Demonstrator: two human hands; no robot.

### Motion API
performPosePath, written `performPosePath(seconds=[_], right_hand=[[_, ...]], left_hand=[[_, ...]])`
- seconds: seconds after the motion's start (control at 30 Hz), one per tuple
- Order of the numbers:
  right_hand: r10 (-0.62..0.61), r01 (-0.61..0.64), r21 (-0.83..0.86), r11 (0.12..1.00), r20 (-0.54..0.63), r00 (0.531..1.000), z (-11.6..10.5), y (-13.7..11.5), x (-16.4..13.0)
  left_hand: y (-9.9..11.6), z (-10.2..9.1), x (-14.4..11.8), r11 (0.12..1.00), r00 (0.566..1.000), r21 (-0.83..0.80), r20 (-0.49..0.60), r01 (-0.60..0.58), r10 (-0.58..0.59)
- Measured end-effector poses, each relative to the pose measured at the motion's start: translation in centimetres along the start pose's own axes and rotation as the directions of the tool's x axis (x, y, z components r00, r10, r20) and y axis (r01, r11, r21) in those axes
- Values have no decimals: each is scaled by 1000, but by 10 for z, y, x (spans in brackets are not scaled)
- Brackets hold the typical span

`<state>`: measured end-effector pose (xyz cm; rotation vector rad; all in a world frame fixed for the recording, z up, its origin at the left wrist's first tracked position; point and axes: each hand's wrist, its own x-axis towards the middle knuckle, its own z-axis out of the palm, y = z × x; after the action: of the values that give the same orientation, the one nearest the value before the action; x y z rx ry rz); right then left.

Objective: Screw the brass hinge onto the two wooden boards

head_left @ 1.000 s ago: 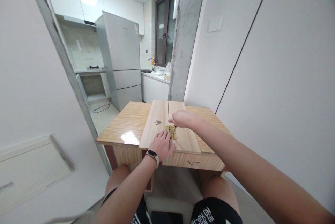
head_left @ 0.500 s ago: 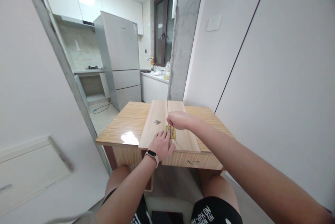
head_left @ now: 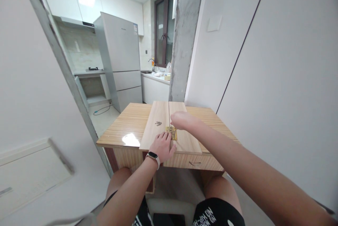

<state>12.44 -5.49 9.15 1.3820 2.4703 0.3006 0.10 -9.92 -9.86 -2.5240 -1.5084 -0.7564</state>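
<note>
Two pale wooden boards (head_left: 154, 136) lie edge to edge, with a narrow seam between them. A brass-coloured hinge (head_left: 174, 135) rests flat across that seam. My left hand (head_left: 161, 146), with a band on its wrist, lies with its fingers stretched out over the left board, the fingertips at the hinge's near left edge. Just above the hinge's far end, my right hand (head_left: 181, 119) is closed with the fingers curled downward; whatever it grips is hidden by the hand. A small pile of dark screws (head_left: 158, 123) sits on the left board.
The boards lie on a wood-grain desk (head_left: 118, 127) that has a drawer (head_left: 185, 161) in front. My knees are under it. A wall (head_left: 250, 60) stands close on the right. Beyond are a fridge (head_left: 124, 46) and a kitchen counter (head_left: 155, 84).
My right hand has shifted slightly to the right and turned a little over the hinge. The left hand stays in place on the board.
</note>
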Motion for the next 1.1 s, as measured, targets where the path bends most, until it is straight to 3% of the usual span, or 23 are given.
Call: performPosePath(seconds=[0.3,0.47,0.7,1.1], right_hand=[[-150,151,72,986,-20,988,5,7,2],[-83,90,94,991,-81,993,5,5,1],[20,-18,42,999,-54,998,-5,0,-7],[-143,143,47,989,-6,990,-3,6,-3]], left_hand=[[0,0,0,1000,1000,-3,-2,3,-3],[0,-1,0,1000,1000,-6,-4,3,-3],[0,-1,0,1000,1000,-8,-5,0,-1],[1,-2,0,1000,1000,3,13,7,-7]])
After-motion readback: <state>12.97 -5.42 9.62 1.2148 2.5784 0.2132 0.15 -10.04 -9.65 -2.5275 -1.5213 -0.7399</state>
